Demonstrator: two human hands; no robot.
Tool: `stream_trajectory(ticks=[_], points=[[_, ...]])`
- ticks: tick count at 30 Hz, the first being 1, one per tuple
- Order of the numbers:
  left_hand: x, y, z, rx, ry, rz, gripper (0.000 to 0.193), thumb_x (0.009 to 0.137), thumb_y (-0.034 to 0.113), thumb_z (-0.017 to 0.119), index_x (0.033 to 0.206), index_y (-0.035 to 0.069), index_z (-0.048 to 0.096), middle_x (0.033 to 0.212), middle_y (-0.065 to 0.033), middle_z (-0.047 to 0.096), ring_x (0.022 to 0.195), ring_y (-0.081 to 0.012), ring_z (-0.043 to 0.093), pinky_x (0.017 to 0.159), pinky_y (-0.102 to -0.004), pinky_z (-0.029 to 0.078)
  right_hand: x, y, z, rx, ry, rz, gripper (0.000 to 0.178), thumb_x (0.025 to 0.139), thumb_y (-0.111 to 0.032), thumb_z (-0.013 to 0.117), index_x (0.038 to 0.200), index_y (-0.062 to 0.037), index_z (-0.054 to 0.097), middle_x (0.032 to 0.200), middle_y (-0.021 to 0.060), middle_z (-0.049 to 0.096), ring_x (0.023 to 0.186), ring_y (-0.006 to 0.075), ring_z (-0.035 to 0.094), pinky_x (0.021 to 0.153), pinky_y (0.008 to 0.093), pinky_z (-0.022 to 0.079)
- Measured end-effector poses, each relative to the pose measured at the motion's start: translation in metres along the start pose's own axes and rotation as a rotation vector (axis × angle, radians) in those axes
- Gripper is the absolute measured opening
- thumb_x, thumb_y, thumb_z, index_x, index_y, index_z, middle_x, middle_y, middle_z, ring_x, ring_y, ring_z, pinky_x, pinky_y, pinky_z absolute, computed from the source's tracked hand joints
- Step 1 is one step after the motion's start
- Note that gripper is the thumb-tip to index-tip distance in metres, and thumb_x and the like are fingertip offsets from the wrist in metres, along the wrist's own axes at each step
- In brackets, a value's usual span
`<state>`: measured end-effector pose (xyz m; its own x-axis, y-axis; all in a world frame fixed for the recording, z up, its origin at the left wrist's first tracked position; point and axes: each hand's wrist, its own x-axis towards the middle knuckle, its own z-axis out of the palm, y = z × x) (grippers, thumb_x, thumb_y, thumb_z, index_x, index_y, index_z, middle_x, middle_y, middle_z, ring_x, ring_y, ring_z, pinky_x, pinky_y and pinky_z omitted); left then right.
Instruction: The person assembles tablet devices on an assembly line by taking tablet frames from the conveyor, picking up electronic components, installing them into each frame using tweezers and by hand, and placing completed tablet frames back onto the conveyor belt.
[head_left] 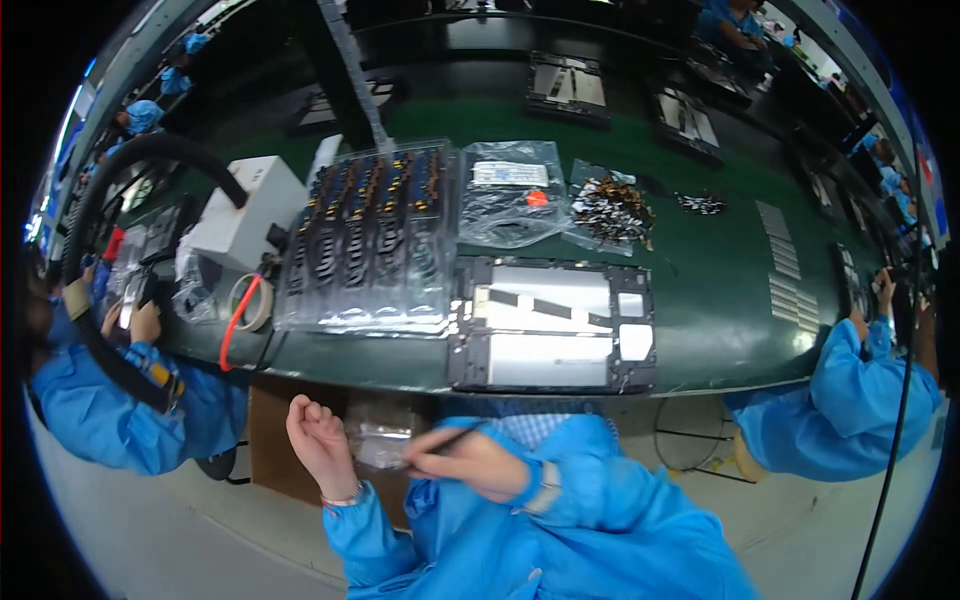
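In the head view, the right hand (478, 466) pinched a thin dark tool (460, 437) between thumb and fingertips, the tool slanting up toward the table (710, 320). The left hand (324, 442) was raised near the cardboard box (277, 432), its fingers loosely curled; whether they gripped anything could not be told. The opened tablet (550, 368) lay flat at the table's near edge, beyond both hands' fingers and apart from them.

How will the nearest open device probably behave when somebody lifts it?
The device is probably stiff, given its slab-like shape. It may be fragile, because the thin black strip lies uncovered. Lying flat, it should hardly roll.
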<state>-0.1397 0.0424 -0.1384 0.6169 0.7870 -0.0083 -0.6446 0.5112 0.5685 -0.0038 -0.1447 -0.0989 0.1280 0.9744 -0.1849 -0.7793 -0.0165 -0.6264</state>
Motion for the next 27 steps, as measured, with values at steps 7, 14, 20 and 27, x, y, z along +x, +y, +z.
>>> stream_trajectory(ticks=[7, 14, 20, 27], points=[[0.011, 0.083, -0.099, 0.101, 0.254, 0.133, 0.033, 0.089, 0.012, 0.035, 0.115, -0.002, 0.049, 0.116, -0.0124, 0.056, 0.107, -0.0217, 0.053, 0.096, -0.0302, 0.038, 0.201, 0.096, 0.092, 0.208, 0.004, 0.292, 0.016, 0.081, -0.026, 0.064, 0.086, -0.0116, 0.060, 0.082, 0.0007, 0.060, 0.077, 0.0094, 0.058, 0.066, 0.0202, 0.046], [0.020, 0.125, -0.091, 0.024, 0.566, 0.219, 0.036, 0.085, 0.007, 0.034, 0.116, -0.003, 0.049, 0.118, -0.0132, 0.055, 0.110, -0.0210, 0.052, 0.097, -0.0297, 0.038, 0.245, 0.138, 0.148, 0.394, 0.142, 0.247, 0.013, 0.078, 0.000, 0.061, 0.087, -0.0076, 0.057, 0.086, -0.0037, 0.057, 0.070, 0.0033, 0.052, 0.055, 0.0181, 0.040], [0.012, 0.121, -0.094, 0.164, 0.043, 0.087, 0.037, 0.087, 0.011, 0.036, 0.121, -0.001, 0.046, 0.120, -0.0106, 0.053, 0.111, -0.0194, 0.050, 0.097, -0.0289, 0.036, 0.248, 0.150, 0.124, 0.629, -0.170, 0.178, 0.008, 0.083, -0.003, 0.055, 0.085, -0.0107, 0.055, 0.079, -0.0089, 0.054, 0.071, 0.0022, 0.047, 0.062, 0.0189, 0.037], [0.012, 0.085, -0.031, 0.159, 0.638, 0.317, 0.043, 0.091, 0.013, 0.024, 0.130, -0.001, 0.036, 0.131, -0.0109, 0.044, 0.119, -0.0202, 0.044, 0.104, -0.0319, 0.029, 0.186, 0.088, 0.108, 0.310, -0.146, 0.111, 0.007, 0.082, -0.014, 0.061, 0.081, -0.0069, 0.059, 0.078, -0.0013, 0.057, 0.064, 0.0044, 0.048, 0.055, 0.0210, 0.039]])
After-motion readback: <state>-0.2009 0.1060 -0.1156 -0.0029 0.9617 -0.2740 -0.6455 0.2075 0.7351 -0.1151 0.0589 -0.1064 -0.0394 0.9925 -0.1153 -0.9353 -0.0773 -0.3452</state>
